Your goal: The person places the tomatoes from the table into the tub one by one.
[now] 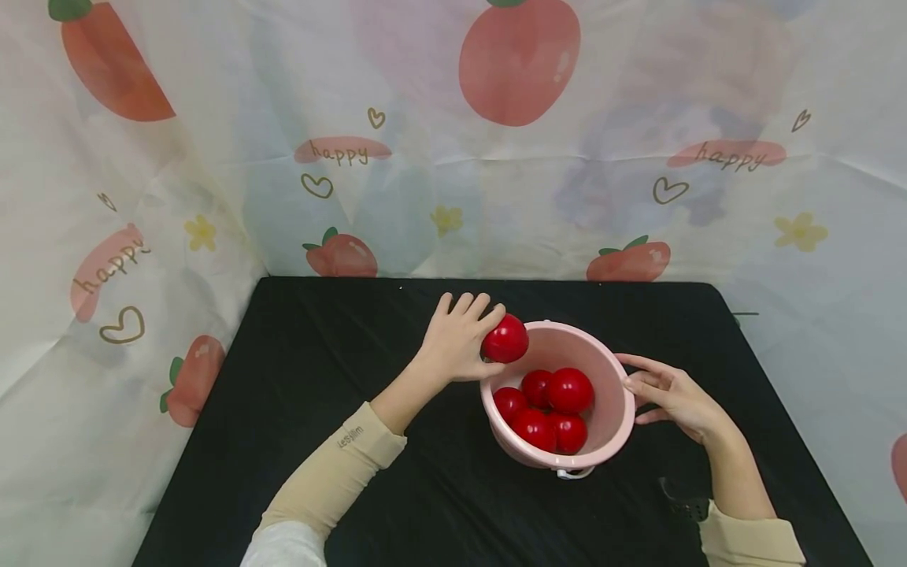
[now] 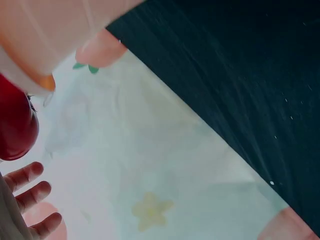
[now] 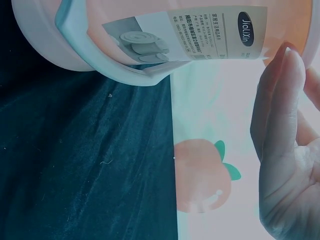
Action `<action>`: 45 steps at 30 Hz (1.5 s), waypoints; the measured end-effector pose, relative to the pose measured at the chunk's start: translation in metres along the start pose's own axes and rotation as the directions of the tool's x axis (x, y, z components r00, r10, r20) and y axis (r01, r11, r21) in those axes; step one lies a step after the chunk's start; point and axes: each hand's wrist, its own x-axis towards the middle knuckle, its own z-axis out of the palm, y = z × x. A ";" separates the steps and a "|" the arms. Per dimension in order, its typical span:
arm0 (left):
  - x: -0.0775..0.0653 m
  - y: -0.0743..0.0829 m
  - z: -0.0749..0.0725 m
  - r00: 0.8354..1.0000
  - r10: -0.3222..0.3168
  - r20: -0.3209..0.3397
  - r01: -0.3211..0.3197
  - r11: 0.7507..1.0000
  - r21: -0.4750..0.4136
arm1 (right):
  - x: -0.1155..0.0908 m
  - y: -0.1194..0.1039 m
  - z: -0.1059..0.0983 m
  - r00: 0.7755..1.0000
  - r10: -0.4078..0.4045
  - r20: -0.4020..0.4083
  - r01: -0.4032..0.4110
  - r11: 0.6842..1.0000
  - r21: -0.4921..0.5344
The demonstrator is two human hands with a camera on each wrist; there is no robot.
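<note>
My left hand holds a shiny, round red fruit between thumb and fingers at the left rim of a pink bucket. In the left wrist view this fruit shows a small dark stem-like bit, with three fingertips spread below it. Inside the bucket lie several similar red fruits. On the opposite side, my right hand touches the rim with thumb and forefinger. The right wrist view shows fairly straight fingers against the bucket's outer wall, close to its label.
A black cloth covers the table. The bucket's pale handle hangs on its near side. Behind and to the left hangs a white curtain printed with fruit, hearts and flowers.
</note>
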 end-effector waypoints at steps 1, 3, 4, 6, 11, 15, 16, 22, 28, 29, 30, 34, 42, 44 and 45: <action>0.001 0.003 0.000 1.000 0.014 0.007 -0.014 1.000 0.003 | 0.000 0.000 0.000 1.000 0.000 0.000 0.000 1.000 -0.001; 0.004 0.010 0.001 0.999 0.045 0.021 -0.045 0.999 0.011 | 0.000 0.000 0.000 1.000 0.001 0.000 -0.001 1.000 -0.001; 0.005 0.013 0.002 0.998 0.061 0.028 -0.061 0.998 0.015 | 0.000 0.000 0.000 1.000 0.001 0.001 -0.001 1.000 -0.001; 0.007 0.019 0.003 0.995 0.091 0.041 -0.092 0.996 0.019 | 0.000 0.000 -0.001 1.000 0.001 0.001 -0.001 1.000 -0.001; 0.011 0.034 0.007 0.984 0.155 0.087 -0.159 0.987 0.036 | 0.000 0.000 -0.001 1.000 -0.003 0.001 0.003 1.000 -0.003; 0.014 0.043 0.014 0.972 0.186 0.142 -0.194 0.980 0.045 | 0.000 0.000 0.000 1.000 -0.001 0.002 0.001 1.000 0.002; 0.015 0.044 0.015 0.970 0.191 0.153 -0.200 0.979 0.048 | 0.000 0.000 0.000 1.000 0.000 0.002 0.000 1.000 0.003; 0.018 0.052 0.019 0.955 0.243 0.169 -0.259 0.963 0.079 | 0.000 0.000 0.000 1.000 0.002 -0.002 -0.002 1.000 0.001; 0.021 0.059 0.021 0.934 0.290 0.210 -0.321 0.938 0.130 | 0.000 0.000 0.000 1.000 0.003 -0.006 -0.003 1.000 -0.002; 0.022 0.060 0.021 0.929 0.293 0.224 -0.329 0.933 0.144 | 0.000 0.000 0.000 1.000 0.003 -0.006 -0.003 1.000 -0.003; 0.022 0.061 0.021 0.925 0.296 0.238 -0.337 0.928 0.158 | 0.000 0.000 0.000 1.000 0.004 -0.007 -0.004 1.000 -0.004; 0.023 0.063 0.021 0.909 0.292 0.299 -0.361 0.909 0.210 | 0.001 0.000 0.000 1.000 0.004 -0.005 -0.004 1.000 -0.005; 0.025 0.067 0.023 0.881 0.263 0.392 -0.394 0.867 0.304 | 0.000 0.000 0.000 1.000 0.004 -0.004 -0.004 1.000 0.001; 0.025 0.068 0.025 0.873 0.254 0.416 -0.404 0.855 0.325 | 0.000 0.000 0.001 1.000 0.004 -0.003 -0.004 1.000 0.003; 0.026 0.069 0.026 0.869 0.251 0.427 -0.409 0.849 0.335 | 0.000 0.000 0.001 1.000 0.004 -0.001 -0.004 1.000 0.004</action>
